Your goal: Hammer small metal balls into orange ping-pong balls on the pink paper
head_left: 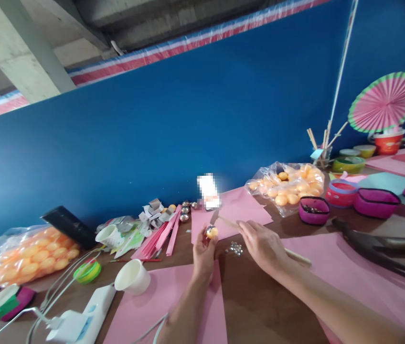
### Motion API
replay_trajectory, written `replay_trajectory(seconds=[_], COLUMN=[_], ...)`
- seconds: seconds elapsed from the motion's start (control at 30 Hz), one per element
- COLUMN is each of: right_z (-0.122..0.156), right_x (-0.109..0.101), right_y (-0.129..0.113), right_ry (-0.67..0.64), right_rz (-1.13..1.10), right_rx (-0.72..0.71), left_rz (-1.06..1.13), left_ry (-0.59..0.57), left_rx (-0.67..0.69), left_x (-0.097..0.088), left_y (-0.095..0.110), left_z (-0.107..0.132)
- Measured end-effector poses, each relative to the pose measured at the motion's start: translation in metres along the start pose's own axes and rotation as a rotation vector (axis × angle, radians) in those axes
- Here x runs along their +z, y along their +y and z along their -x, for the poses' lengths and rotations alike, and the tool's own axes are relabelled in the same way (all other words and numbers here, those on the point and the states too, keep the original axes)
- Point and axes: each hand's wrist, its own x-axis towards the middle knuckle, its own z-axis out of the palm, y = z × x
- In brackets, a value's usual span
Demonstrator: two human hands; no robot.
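Observation:
My left hand [204, 255] is closed around an orange ball [212, 233] that looks like a table-tennis ball, its upper side covered in shiny silver pieces. In my right hand [263, 243] is a small hammer [297, 257] by its long wooden handle. The grey metal head [214, 217] is just above the ball; whether it touches cannot be made out. Between my hands, a small pile of silver thumbtack-like pieces [236, 248] lies on the brown table. Several silver-covered balls [185, 210] stand at the back, beyond my left hand.
Bags of orange balls [36, 255] sit at left and back right [292, 184]. A white cup [133, 277] and power strip [97, 310] are left. Pink strips [155, 236], a lit phone [209, 191], a purple bin [314, 210] and a large dark-headed hammer [367, 248] surround my hands.

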Motion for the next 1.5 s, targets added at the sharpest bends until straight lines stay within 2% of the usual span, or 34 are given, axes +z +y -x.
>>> replay_trajectory(seconds=[0.13, 0.27, 0.43, 0.6, 0.7, 0.8, 0.93, 1.33, 1.5], right_z=[-0.001, 0.000, 0.000, -0.001, -0.002, -0.002, -0.002, -0.002, -0.005], right_x=[-0.001, -0.002, -0.001, -0.002, -0.003, -0.003, -0.003, -0.002, -0.004], right_y=[0.001, -0.001, -0.002, 0.002, 0.003, 0.001, 0.001, 0.004, 0.009], right_ry=[-0.040, 0.005, -0.041, 0.026, 0.001, -0.036, 0.003, -0.032, 0.012], right_rz=[0.008, -0.011, 0.000, 0.022, 0.027, 0.028, 0.027, 0.041, 0.081], right_rx=[-0.006, 0.009, -0.016, 0.012, 0.002, -0.014, 0.009, 0.011, 0.027], left_rz=[0.007, -0.010, 0.072, 0.079, 0.090, 0.130, 0.185, 0.344, 0.350], left_ry=[-0.025, -0.012, -0.024, -0.010, -0.001, -0.016, -0.027, -0.088, -0.047], left_rx=[-0.011, 0.011, -0.037, -0.043, -0.053, -0.068, -0.060, -0.126, -0.129], left_x=[0.000, 0.000, 0.001, 0.001, 0.000, 0.001, 0.003, 0.005, 0.006], left_y=[0.002, 0.005, 0.005, 0.003, 0.001, 0.001, 0.004, 0.009, 0.010], left_z=[0.001, 0.003, 0.003, 0.001, 0.000, 0.001, 0.002, 0.003, 0.002])
